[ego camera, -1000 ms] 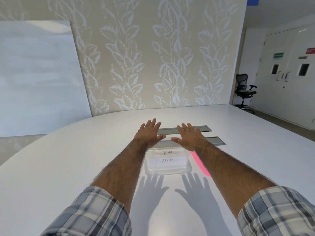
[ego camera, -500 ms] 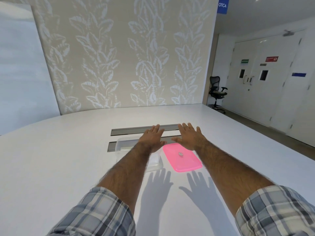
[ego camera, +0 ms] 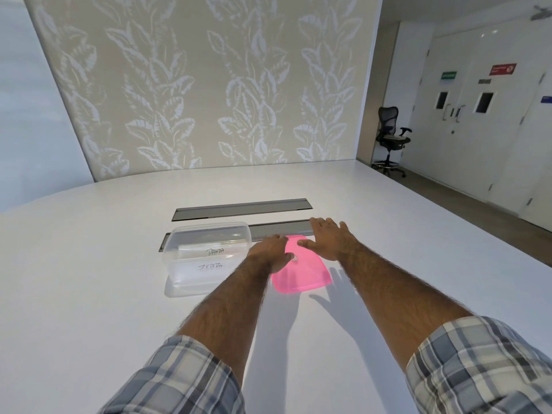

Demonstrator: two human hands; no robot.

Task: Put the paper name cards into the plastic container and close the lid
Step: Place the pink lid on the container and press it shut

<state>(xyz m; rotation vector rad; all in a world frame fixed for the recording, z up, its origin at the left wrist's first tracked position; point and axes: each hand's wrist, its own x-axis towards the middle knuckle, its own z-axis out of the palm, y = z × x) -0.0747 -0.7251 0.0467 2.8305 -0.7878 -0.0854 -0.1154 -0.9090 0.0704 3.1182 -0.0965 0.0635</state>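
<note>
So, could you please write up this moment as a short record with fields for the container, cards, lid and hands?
container: clear plastic box, open, on the white table
cards: inside the box; "PANDA" and "ZEBRA" readable
lid: pink, flat on the table right of the box
left hand: over the lid's left edge, holding nothing
right hand: spread above the lid's far end, holding nothing
remaining: lid not yet on

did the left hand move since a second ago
Yes. Judged against the grey table slots, the left hand shifted right, off the clear container and onto the pink lid.
</note>
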